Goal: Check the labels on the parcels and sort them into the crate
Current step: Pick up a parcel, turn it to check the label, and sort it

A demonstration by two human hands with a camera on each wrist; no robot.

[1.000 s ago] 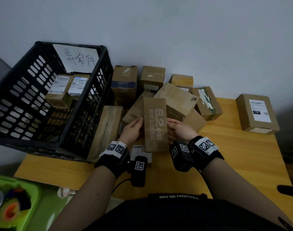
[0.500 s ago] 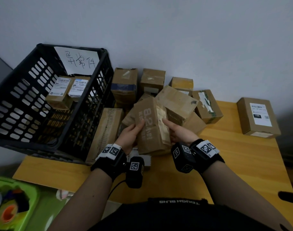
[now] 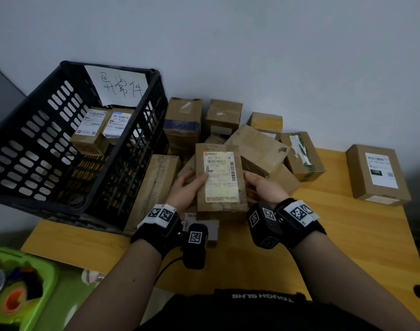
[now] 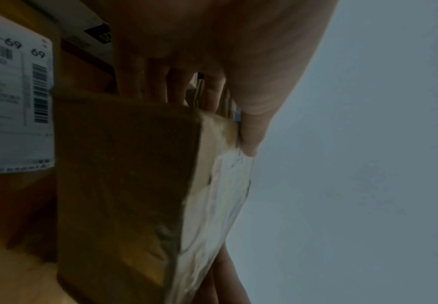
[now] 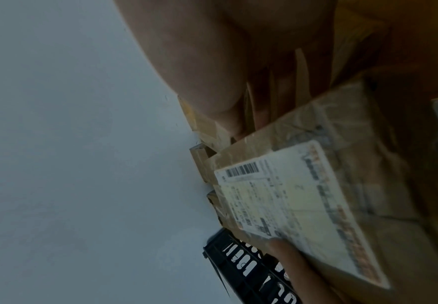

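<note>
Both hands hold a flat brown parcel [image 3: 219, 180] above the wooden table [image 3: 347, 235], its white shipping label [image 3: 220, 176] turned up toward me. My left hand [image 3: 188, 187] grips its left edge, thumb on the label side. My right hand [image 3: 259, 187] grips the right edge. The same parcel [image 5: 316, 205] and label show in the right wrist view, and its dark side [image 4: 124, 185] in the left wrist view. The black slotted crate [image 3: 49, 163] stands at left, holding two labelled boxes [image 3: 94, 130].
A pile of brown boxes [image 3: 256, 149] lies behind the held parcel along the wall. One labelled box [image 3: 377, 174] sits alone at the far right. A long flat carton [image 3: 154, 187] leans by the crate. A green bin [image 3: 20, 287] is at lower left.
The parcel has been turned over in both hands: its printed brown face showed before, now the shipping label faces up.
</note>
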